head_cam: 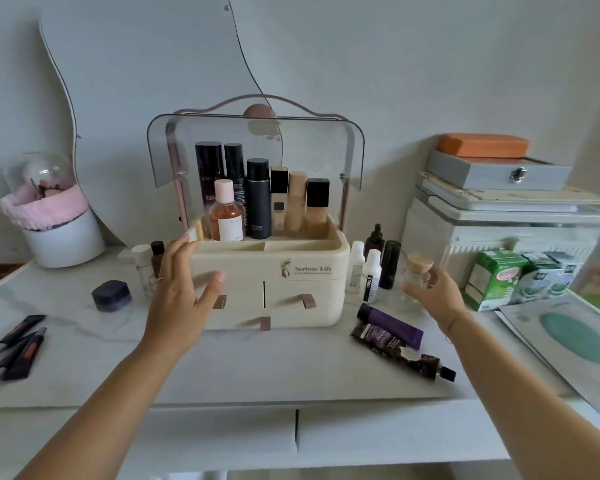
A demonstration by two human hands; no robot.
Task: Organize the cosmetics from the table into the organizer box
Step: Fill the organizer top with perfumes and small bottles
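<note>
Far left of the white table [84,368], three dark tubes with red labels [16,348] are lying in a loose bunch near the edge, and a small dark purple compact [112,295] is sitting a bit further in. A couple of little bottles [149,261] are standing right by the left side of the organizer box [291,289].

The left hand [179,299] is hovering at the box's front left corner, fingers spread wide open, not gripping anything. Can't quite tell if the fingertips are touching the top rim or just in front of it.

The cream box is sitting in the middle of the table with its clear lid [257,147] flipped up. The back compartment is already holding a row of upright stuff: tall dark bottles [234,188], a peach-coloured bottle with a pink cap [225,216], and some foundation bottles [302,202].

Just right of the box, white and dark bottles [371,271] are standing in a cluster, and two purple tubes [395,337] are lying flat in front of them.

The right hand [433,292] is curling around a small clear glass jar with a pale stopper [418,271], holding it upright beside that cluster. Green cartons [496,278] are sitting further right.
</note>
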